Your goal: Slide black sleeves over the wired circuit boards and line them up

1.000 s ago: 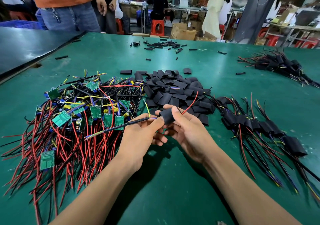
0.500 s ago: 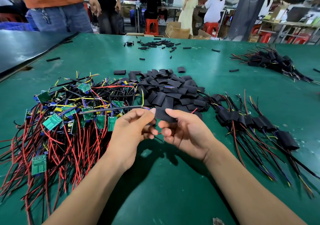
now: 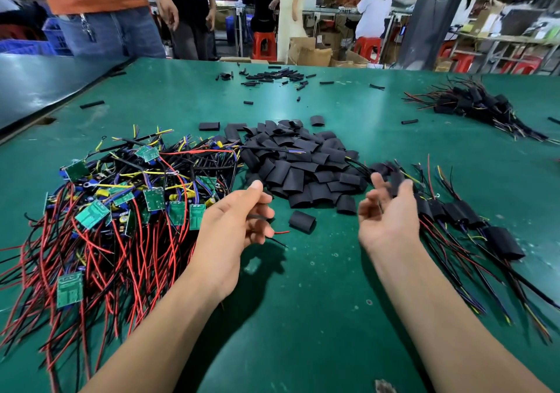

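Your L hand (image 3: pixel 233 229) curls its fingers on thin red & black leads (image 3: pixel 281 232), beside the bare wired boards (image 3: pixel 121 204). Your R hand (image 3: pixel 386 214) holds nothing, fingers loose, blurred, next to the row of sleeved boards (image 3: pixel 454 214). The black sleeve pile (image 3: pixel 303 165) lies just beyond both hands, w/ one loose sleeve (image 3: pixel 301 221) btwn them.

The bare left forearm (image 3: pixel 157 326) and bare right forearm (image 3: pixel 439 311) reach forward, well apart. The left hand (image 3: pixel 233 223) has its thumb raised and fingers loosely curled inward. A thin black wire (image 3: pixel 257 217) crosses them, but a grip cannot be confirmed. The right hand (image 3: pixel 388 214) stands on edge, palm facing left, fingers spread, relaxed and blurred.
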Demonstrator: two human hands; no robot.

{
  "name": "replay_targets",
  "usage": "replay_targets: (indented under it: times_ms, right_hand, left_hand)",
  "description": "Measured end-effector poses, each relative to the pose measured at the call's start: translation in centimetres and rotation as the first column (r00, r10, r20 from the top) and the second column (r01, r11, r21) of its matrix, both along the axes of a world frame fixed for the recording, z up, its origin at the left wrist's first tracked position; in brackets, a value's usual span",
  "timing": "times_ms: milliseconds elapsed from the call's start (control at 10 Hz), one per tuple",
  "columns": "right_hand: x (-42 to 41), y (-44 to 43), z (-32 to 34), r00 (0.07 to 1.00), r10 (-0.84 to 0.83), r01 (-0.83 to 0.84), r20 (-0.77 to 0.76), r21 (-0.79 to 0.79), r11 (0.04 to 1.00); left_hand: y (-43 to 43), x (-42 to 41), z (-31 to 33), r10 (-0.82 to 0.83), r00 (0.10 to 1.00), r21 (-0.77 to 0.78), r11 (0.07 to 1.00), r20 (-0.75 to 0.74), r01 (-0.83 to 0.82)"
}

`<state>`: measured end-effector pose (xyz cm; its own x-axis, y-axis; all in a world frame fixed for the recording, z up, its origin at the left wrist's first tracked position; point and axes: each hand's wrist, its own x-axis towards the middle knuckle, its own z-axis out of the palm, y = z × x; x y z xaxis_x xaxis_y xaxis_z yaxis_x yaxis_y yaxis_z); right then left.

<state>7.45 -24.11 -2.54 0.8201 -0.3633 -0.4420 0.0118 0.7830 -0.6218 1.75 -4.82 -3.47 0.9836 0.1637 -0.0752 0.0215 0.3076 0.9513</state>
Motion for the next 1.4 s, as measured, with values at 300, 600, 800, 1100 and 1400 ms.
replay_targets:
  times_ms: [300,600,800,1100,1400]
  right_hand:
    - [0.1,0.5,-0.6,0.987,0.15,-0.151,0.05,0.007,0.989]
    - [-2.0,6.0,-3.5,0.784,0.621,-0.182,-0.014,-0.961,0.208]
    - [-3.6,6.7,-3.7,0.573,0.819,-0.137,-0.024,-0.988,0.067]
    - [-5.1,7.9,-3.5,0.514,0.854,-0.609,0.077,-0.668,0.427]
    - [-3.3,6.6,-3.0,0.824,0.516,0.006,-0.235,-0.906,-0.422]
  left_hand:
    - [-0.6,-0.1,-1.0,-0.051,0.992,0.248,0.965,-0.118,0.079]
    - [-1.4,-0.6,-1.7,0.206,0.949,0.677,0.666,0.237,-0.314]
    - [-2.3,-1.9,-1.7,0.049,0.845,0.723,0.493,0.532,-0.484]
    - [-2.6,-1.9,-2.1,-0.034,0.842,0.728,0.523,0.538,-0.443]
    - [-2.8,-1.8,-2.0,0.027,0.886,0.645,0.676,0.462,-0.357]
